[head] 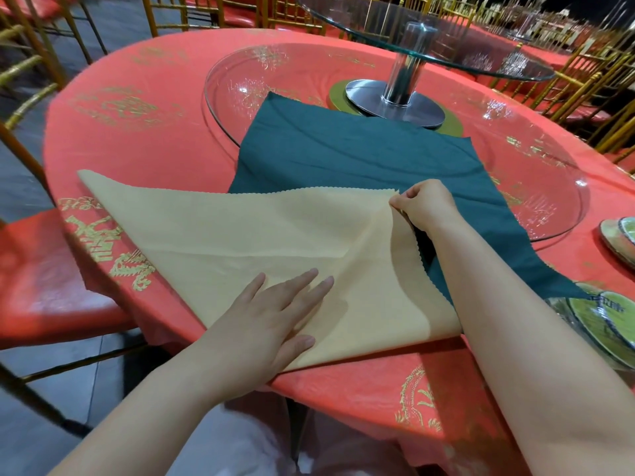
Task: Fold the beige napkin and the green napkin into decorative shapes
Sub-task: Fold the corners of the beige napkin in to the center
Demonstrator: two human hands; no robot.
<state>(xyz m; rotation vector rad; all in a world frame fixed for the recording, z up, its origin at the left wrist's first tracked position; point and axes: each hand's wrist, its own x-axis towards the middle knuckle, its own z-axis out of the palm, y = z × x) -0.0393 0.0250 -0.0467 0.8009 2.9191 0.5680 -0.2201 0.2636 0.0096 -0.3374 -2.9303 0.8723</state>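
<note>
The beige napkin [220, 242] lies on the red tablecloth near the table's front edge, with one part doubled over toward the far side. My left hand [275, 317] rests flat on its near part, fingers spread. My right hand [424, 204] pinches the napkin's scalloped corner at the far right, lifting it slightly. The green napkin [343, 159] lies spread flat behind it, partly on the glass turntable and partly under the beige one.
A round table with red and gold cloth [137, 108] carries a two-tier glass turntable [446, 87] on a metal post. Stacked plates [615, 317] sit at the right edge. Gold chairs with red seats [44, 269] ring the table.
</note>
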